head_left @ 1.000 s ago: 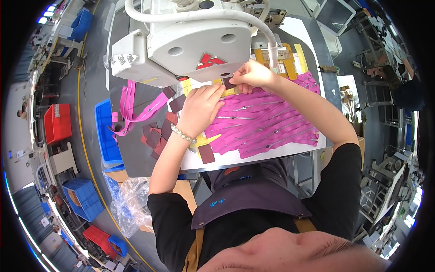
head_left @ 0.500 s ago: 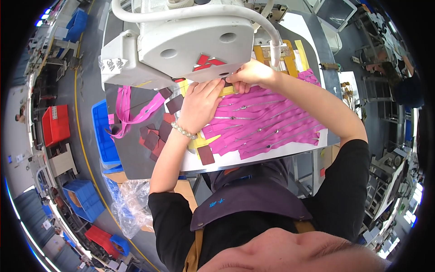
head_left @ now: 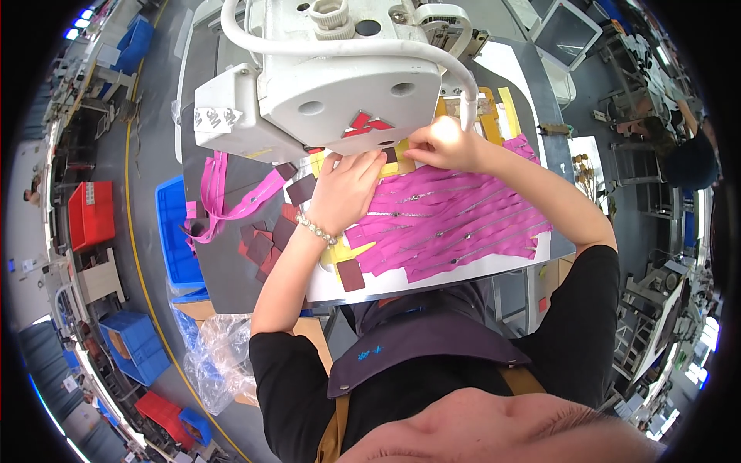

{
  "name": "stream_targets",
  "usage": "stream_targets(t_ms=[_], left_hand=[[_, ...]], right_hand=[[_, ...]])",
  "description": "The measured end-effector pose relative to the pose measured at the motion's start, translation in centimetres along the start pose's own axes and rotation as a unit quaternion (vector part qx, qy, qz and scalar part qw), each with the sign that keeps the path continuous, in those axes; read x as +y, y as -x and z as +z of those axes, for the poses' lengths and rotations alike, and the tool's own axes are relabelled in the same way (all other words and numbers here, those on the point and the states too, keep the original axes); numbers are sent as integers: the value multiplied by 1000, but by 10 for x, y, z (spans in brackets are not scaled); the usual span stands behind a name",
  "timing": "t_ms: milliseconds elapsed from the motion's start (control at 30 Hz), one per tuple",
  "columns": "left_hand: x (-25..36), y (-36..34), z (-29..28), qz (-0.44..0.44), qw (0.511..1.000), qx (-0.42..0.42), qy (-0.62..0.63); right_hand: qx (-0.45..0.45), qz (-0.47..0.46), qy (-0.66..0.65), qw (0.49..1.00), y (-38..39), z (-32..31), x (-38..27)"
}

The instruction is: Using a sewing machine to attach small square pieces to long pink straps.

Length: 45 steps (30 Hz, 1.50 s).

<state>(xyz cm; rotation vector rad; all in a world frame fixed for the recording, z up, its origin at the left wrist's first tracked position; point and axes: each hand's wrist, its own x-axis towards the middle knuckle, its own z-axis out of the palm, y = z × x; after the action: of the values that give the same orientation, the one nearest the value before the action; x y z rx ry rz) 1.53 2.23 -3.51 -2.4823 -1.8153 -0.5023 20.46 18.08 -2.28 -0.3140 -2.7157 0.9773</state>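
Beneath a white machine head (head_left: 347, 92), my left hand (head_left: 347, 187) lies flattened, fingertips on a yellow template (head_left: 397, 167) beside a small dark maroon square (head_left: 390, 155). My right hand (head_left: 438, 147) is curled just right of that square, thumb and finger pinched at the template; what is between them is too small to make out. Magenta zipper strips (head_left: 455, 220) with grey centres spread below both hands. Loose maroon and red squares (head_left: 261, 245) are scattered left of my left wrist, with more magenta strips (head_left: 224, 193) farther left.
A blue tray (head_left: 181, 259) sits at the table's left side. A monitor (head_left: 565, 32) stands at back right. Red and blue bins (head_left: 91, 212) line the left aisle. A cardboard box and clear plastic (head_left: 220, 359) are below the table. A co-worker (head_left: 687, 154) is at far right.
My right hand has shifted right, off the dark square, uncovering more of it. My left hand stays pressed in place. The whole view has shifted slightly, the machine now appearing lower.
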Motion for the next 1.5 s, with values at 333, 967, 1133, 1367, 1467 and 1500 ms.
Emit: stream_targets(t_ms=[333,967,1133,1367,1467,1500], left_hand=[[-15,20,-5,-16,982,-34,186],[-22,15,-26,-19,988,68,140],[-24,17,-25,-31,988,70,134],[-21,16,-23,-34,984,112,136],[-16,19,-29,-40,986,85,136],[-14,21,-30,-41,986,84,140]], right_hand=[[3,-208,157,965,16,0,18],[-36,-151,65,986,14,1,12],[-9,-173,94,980,15,6,15],[-51,-127,122,983,18,8,13],[-59,-111,113,986,18,9,15],[-44,-115,104,987,19,10,18]])
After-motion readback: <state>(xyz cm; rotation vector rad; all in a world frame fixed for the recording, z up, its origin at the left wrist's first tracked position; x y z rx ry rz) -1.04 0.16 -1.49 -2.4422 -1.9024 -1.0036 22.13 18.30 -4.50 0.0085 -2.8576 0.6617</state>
